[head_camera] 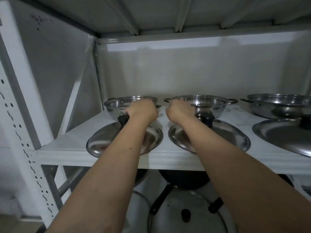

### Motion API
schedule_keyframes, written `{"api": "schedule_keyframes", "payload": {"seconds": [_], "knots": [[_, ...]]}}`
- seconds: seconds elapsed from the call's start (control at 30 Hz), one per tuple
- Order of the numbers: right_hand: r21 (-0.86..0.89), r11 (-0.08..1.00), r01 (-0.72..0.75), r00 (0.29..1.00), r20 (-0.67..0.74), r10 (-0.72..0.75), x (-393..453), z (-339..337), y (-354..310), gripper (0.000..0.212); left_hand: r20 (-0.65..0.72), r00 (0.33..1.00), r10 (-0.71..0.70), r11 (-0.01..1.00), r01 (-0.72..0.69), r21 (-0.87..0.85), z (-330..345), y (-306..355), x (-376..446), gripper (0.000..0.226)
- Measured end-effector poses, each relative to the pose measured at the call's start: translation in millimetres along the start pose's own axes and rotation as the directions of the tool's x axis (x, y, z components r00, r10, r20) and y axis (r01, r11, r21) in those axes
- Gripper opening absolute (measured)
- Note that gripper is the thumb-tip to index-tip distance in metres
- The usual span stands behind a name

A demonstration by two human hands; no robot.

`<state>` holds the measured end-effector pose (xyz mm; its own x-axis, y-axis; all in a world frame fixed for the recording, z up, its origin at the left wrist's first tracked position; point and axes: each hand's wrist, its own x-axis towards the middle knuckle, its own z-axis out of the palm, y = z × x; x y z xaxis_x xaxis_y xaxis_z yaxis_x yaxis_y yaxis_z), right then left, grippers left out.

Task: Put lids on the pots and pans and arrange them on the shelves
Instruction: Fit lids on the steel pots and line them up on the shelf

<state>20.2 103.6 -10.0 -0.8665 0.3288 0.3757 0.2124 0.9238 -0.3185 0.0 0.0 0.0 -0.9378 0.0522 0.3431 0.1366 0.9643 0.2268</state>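
Three steel pots stand at the back of the white shelf (70,149): a left pot (114,105), a middle pot (208,102) and a right pot (279,105). A steel lid with a black knob lies flat in front of each: left lid (99,142), middle lid (228,135), right lid (282,133). My left hand (143,111) grips the near rim of the left pot. My right hand (180,111) is closed on the near rim of the middle pot, beside its left handle. Both forearms reach over the lids.
The shelf above hangs low over the pots. A white perforated upright (18,105) and a diagonal brace stand at the left. On the shelf below sit a glass lid (176,214) with a black knob and dark pans, partly hidden by my arms.
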Motion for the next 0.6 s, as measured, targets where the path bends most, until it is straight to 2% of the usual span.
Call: {"api": "schedule_keyframes", "payload": {"seconds": [0.03, 0.13, 0.23, 0.33, 0.5, 0.6], "knots": [[-0.107, 0.993, -0.052, 0.997, 0.050, 0.057, -4.2, -3.6, 4.0, 0.041, 0.072, 0.997, -0.041, 0.996, 0.035, 0.082, -1.0, -4.2, -4.0, 0.044], [-0.300, 0.943, -0.146, 0.976, 0.109, 0.186, -9.5, -8.4, 22.3, 0.052, 0.106, 0.990, -0.089, 0.971, 0.063, 0.232, 0.2, -14.4, -9.6, 0.051], [-0.333, 0.923, -0.194, 0.946, 0.187, 0.266, -13.5, -8.1, 34.3, 0.060, 0.142, 0.982, -0.125, 0.955, 0.080, 0.287, -1.7, -14.3, -11.7, 0.053], [-0.323, 0.912, -0.254, 0.934, 0.165, 0.318, -14.8, -15.6, 43.4, 0.056, 0.148, 0.971, -0.188, 0.955, 0.145, 0.259, -7.6, -22.0, -9.4, 0.055], [-0.246, 0.950, -0.191, 0.968, 0.115, 0.225, -19.3, -22.7, 49.0, 0.045, 0.082, 0.992, -0.093, 0.976, 0.074, 0.204, -8.2, -34.5, -14.8, 0.040], [-0.212, 0.965, -0.156, 0.978, 0.107, 0.181, -27.3, -26.5, 43.0, 0.042, 0.082, 0.993, -0.082, 0.979, 0.065, 0.191, -13.5, -32.3, -24.0, 0.037]]}}
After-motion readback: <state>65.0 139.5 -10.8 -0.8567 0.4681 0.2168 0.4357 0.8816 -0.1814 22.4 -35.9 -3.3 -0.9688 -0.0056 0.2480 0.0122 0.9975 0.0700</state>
